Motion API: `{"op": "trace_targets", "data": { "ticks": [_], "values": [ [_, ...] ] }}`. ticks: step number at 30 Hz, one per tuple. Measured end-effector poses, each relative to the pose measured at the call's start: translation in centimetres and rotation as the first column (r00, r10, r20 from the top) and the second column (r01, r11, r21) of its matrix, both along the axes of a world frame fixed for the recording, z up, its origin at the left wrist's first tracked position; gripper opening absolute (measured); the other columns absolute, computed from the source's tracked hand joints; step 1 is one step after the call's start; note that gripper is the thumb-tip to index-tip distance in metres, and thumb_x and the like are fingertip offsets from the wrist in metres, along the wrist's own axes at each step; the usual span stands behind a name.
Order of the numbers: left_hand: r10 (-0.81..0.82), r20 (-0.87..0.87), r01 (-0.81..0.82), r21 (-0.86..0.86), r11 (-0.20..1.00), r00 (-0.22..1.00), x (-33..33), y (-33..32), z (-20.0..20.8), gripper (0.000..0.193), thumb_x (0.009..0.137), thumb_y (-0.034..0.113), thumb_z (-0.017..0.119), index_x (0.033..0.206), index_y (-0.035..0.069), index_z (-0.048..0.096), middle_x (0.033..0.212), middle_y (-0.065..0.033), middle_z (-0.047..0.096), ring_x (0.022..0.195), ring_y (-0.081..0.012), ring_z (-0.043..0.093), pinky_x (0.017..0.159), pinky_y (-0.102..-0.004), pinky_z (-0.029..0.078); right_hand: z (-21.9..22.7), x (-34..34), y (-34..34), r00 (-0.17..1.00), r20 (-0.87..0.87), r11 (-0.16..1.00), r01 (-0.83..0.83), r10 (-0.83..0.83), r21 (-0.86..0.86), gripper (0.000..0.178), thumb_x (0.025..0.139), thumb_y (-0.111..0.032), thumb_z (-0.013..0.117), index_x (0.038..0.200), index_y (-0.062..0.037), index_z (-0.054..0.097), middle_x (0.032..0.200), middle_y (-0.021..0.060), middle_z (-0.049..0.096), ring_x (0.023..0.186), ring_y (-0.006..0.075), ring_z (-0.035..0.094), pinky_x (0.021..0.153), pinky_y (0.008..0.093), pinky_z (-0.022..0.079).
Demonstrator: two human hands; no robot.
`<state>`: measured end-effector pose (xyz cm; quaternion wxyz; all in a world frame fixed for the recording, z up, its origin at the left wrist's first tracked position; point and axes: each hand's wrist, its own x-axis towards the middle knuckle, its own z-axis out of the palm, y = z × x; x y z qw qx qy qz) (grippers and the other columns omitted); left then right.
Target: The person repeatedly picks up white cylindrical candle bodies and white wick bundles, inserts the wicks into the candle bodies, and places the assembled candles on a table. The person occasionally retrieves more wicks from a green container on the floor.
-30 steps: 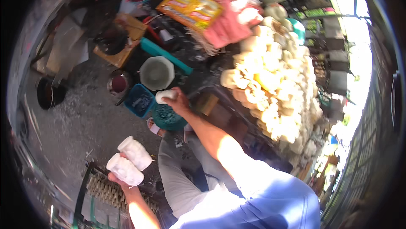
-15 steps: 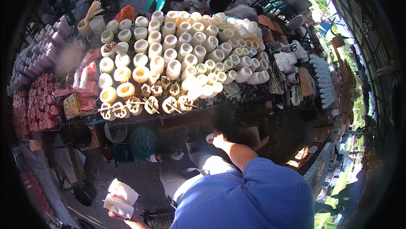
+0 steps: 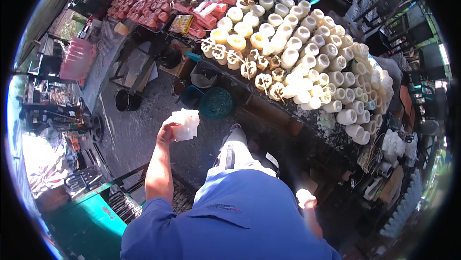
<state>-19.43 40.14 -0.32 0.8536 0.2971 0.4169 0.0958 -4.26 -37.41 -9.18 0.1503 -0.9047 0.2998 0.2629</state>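
White waxy block: located in the left hand, raised above the dark floor, well apart from the tabletop. Gripped at its left side, with the uneven right edge projecting free. Small white piece: located in the right hand, low at the right of the body; exact shape lost in glare. Hands well apart from each other, each closed on its own load.

Handling, judged by appearance: expect low to moderate weight, a stiff body, a somewhat slippery surface and chip-prone edges. Take hold around the thick middle with broad, even contact; avoid pinching at the ragged rim.

Count:
- Hands: two.
- White waxy block: one visible mass; cannot tell whether single or a pair pressed together.
- Small white piece: one.
- Pale cylinders with crossed sticks, along the near edge of the tabletop: about six.
- Small brownish flower-shaped pieces, just behind: about four.
- Plain white cylinders: dozens, too crowded for an exact count.
- Pink pieces, beyond at upper left: dozens, likewise uncounted.
- Yellow packet: one.
- Round teal basin, on the floor: one.
- Black pot, farther left: one.
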Motion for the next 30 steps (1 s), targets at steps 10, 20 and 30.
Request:
{"op": "trace_targets", "data": {
  "ticks": [10,20,30],
  "values": [
    [0.167,-0.077,-0.169,-0.032,0.985,0.983,-9.5,-2.2,-10.9,0.054,0.079,0.033,0.076,0.126,0.007,0.067,0.112,-0.0092,0.075,0.103,-0.0281,0.073,0.095,-0.0463,0.059,4.0,0.8,-0.9,0.987,0.134,0.996,-0.093,0.092,-0.004,0.05,0.068,-0.021,0.092,0.11,-0.0038,0.072,0.102,0.0145,0.076,0.095,0.031,0.074,0.084,0.0401,0.06],
    [-0.101,-0.211,0.1,-0.012,0.995,0.972,-7.9,-0.3,-9.9,0.058,0.084,0.035,0.074,0.135,0.008,0.064,0.12,-0.0084,0.072,0.111,-0.0283,0.069,0.096,-0.046,0.057,8.1,6.9,-0.9,0.994,0.107,0.974,0.032,-0.008,-0.224,0.044,0.077,-0.031,0.089,0.11,-0.0043,0.077,0.103,0.0178,0.078,0.1,0.0327,0.076,0.086,0.0415,0.06],
    [-0.416,-0.187,0.446,0.164,0.88,0.89,11.1,-15.6,0.1,0.065,0.07,0.028,0.072,0.129,0.004,0.064,0.106,-0.0094,0.07,0.088,-0.0266,0.069,0.076,-0.0398,0.058,12.5,22.9,-3.9,0.699,0.637,0.909,-0.418,0.325,-0.005,0.069,0.07,-0.016,0.092,0.13,-0.003,0.062,0.125,0.0204,0.067,0.115,0.0398,0.065,0.101,0.0465,0.053]
  ]
}}
